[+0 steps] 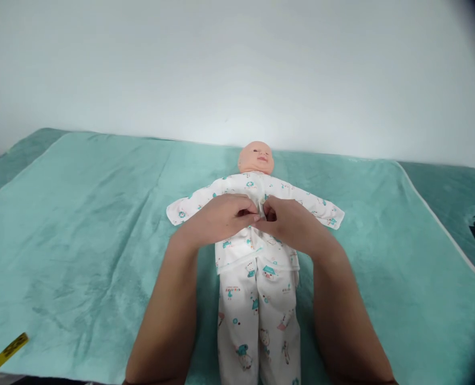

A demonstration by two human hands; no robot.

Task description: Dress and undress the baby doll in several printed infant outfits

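Observation:
A baby doll point(255, 156) lies on its back on a teal blanket point(81, 224), head toward the wall, arms spread. It wears a white printed shirt point(243, 246) and matching trousers point(257, 315). My left hand point(217, 216) and my right hand point(291, 222) meet over the doll's chest. The fingers of both are pinched closed on the shirt's front opening at the middle. What lies between the fingertips is too small to make out beyond the fabric.
A white wall point(237, 69) rises behind the bed. The blanket's white-trimmed edge point(442, 224) runs along the right, with darker teal bedding point(462, 198) beyond it. A yellow tape measure point(5, 355) shows at the lower left corner.

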